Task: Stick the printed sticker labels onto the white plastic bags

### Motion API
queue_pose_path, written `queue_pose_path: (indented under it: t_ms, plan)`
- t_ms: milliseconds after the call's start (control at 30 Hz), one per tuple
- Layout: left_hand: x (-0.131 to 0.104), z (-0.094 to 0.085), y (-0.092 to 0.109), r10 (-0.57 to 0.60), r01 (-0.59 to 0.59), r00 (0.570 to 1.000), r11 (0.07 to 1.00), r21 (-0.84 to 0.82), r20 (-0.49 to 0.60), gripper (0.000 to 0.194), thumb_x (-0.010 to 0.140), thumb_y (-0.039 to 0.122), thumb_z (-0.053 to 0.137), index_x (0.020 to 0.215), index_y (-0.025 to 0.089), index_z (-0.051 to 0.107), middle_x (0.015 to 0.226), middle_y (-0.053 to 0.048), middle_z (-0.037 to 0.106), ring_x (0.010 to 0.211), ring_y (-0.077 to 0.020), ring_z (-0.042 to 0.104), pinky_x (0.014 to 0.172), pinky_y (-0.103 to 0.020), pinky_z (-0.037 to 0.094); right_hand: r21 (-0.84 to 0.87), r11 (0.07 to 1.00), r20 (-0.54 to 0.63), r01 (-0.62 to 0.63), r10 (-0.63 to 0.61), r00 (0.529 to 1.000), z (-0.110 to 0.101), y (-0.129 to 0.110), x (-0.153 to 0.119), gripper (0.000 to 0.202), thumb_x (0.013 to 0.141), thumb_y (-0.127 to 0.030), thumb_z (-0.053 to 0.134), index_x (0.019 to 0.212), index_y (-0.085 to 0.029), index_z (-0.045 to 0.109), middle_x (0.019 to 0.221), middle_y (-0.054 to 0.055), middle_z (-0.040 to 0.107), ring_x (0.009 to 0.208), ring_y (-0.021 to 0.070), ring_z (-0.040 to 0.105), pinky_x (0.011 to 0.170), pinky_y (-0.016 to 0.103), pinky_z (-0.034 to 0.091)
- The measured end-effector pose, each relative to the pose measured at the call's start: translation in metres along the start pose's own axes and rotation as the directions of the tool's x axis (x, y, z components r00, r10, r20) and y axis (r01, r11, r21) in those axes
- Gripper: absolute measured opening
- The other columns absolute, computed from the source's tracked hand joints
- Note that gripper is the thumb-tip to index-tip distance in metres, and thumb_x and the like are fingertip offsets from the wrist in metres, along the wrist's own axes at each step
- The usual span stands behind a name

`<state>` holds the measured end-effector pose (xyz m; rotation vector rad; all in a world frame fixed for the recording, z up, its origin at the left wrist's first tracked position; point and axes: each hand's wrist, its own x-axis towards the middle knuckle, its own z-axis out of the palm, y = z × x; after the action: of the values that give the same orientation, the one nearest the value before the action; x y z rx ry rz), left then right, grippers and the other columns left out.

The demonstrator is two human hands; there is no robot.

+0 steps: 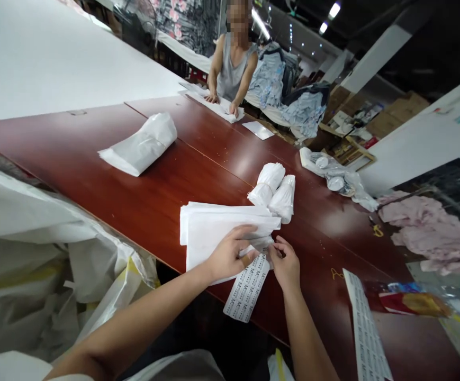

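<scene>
Fingers spread, my left hand (232,253) lies over a stack of flat white plastic bags (209,233) at the table's near edge. Its thumb touches the upper left edge of a sheet of printed stickers (246,291), whose lower end sticks out past the table edge. My right hand (286,262) is beside the sheet's upper right, thumb and fingertips drawn together; what they pinch is too small to make out. Just beyond the stack lie two banded white rolls (267,182) of bags.
A larger folded bundle of plastic (144,143) lies on the reddish table (154,196). Another sticker sheet (364,323), a clear bag of rolls (336,177) and pink cloth (432,230) are at right. A co-worker (232,69) handles white sheets across the table. A white sack (55,211) stands at left.
</scene>
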<state>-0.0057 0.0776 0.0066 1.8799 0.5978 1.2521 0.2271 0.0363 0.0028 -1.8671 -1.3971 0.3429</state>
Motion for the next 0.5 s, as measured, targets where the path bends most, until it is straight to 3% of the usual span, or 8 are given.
queue_pose_path:
  t_ms: [100, 233, 367, 433, 500]
  plan:
    - [0.0, 0.0, 0.0, -0.007, 0.007, 1.0, 1.0, -0.01, 0.002, 0.019, 0.095, 0.033, 0.065, 0.093, 0.019, 0.077, 0.145, -0.012, 0.059, 0.143, -0.0323, 0.045, 0.12, -0.05, 0.038, -0.043, 0.997, 0.008, 0.069, -0.068, 0.998, -0.008, 0.0, 0.001, 0.027, 0.085, -0.049, 0.07, 0.089, -0.023, 0.075, 0.133, 0.013, 0.067, 0.12, 0.0318, 0.065, 0.091, 0.047, 0.06]
    - [-0.001, -0.001, 0.002, -0.031, 0.031, 0.999, 1.0, -0.005, 0.026, 0.022, 0.095, 0.034, 0.065, 0.084, 0.019, 0.076, 0.152, -0.011, 0.053, 0.144, -0.0336, 0.043, 0.12, -0.05, 0.038, -0.143, 0.975, 0.029, 0.17, -0.168, 0.985, -0.013, 0.003, 0.001, 0.024, 0.086, -0.048, 0.069, 0.088, -0.025, 0.075, 0.129, 0.011, 0.069, 0.11, 0.0301, 0.069, 0.08, 0.043, 0.062]
    - [-0.002, -0.001, 0.004, -0.05, 0.05, 0.999, 0.999, -0.003, 0.007, 0.023, 0.097, 0.036, 0.063, 0.09, 0.019, 0.077, 0.157, -0.01, 0.046, 0.146, -0.0336, 0.04, 0.121, -0.05, 0.036, -0.276, 0.941, 0.048, 0.196, -0.19, 0.981, -0.014, -0.008, 0.005, 0.024, 0.083, -0.044, 0.069, 0.099, -0.026, 0.071, 0.13, 0.01, 0.067, 0.114, 0.0311, 0.066, 0.082, 0.044, 0.059]
    - [-0.002, -0.001, 0.003, -0.063, 0.063, 0.998, 0.998, 0.008, 0.011, 0.027, 0.098, 0.037, 0.062, 0.084, 0.018, 0.075, 0.157, -0.01, 0.046, 0.146, -0.0329, 0.04, 0.121, -0.049, 0.036, -0.296, 0.921, 0.106, 0.252, -0.231, 0.967, -0.013, -0.018, 0.009, 0.023, 0.085, -0.038, 0.066, 0.103, -0.027, 0.072, 0.13, 0.009, 0.066, 0.118, 0.0308, 0.063, 0.081, 0.042, 0.058]
    - [-0.002, -0.001, 0.002, -0.076, 0.075, 0.997, 0.997, 0.026, 0.018, 0.033, 0.098, 0.038, 0.061, 0.074, 0.018, 0.069, 0.157, -0.01, 0.047, 0.146, -0.0326, 0.041, 0.12, -0.049, 0.038, -0.3, 0.911, 0.179, 0.284, -0.238, 0.955, -0.011, -0.026, 0.011, 0.019, 0.085, -0.033, 0.062, 0.099, -0.028, 0.074, 0.122, 0.007, 0.069, 0.108, 0.0278, 0.066, 0.073, 0.037, 0.057]
